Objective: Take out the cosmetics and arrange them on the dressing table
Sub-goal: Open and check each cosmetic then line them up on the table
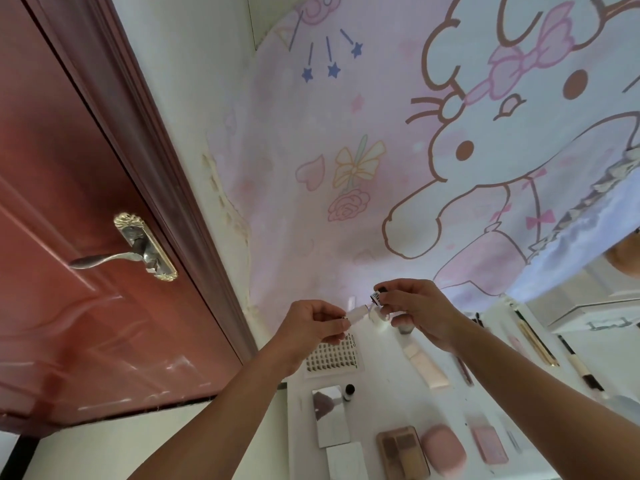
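Pink cartoon cloth (pixel 346 133) is hanging on the wall, w/ a red door (pixel 69 202) to the left. Head view: white dressing table (pixel 384 403) is sitting low right, cosmetics lying in rows on it, incl. lash tray (pixel 334 355), pink tube (pixel 427 367), small bottle (pixel 349 392). Above its far edge, left hand (pixel 311 329) is pinching a small white tube (pixel 358 312); right hand (pixel 420 311) is pinching a black-capped piece (pixel 378 295). Can't tell if that's one item or two. Prob. best: gripping lightly, then setting it down btwn lash tray & pink tube, lined up w/ the rows.
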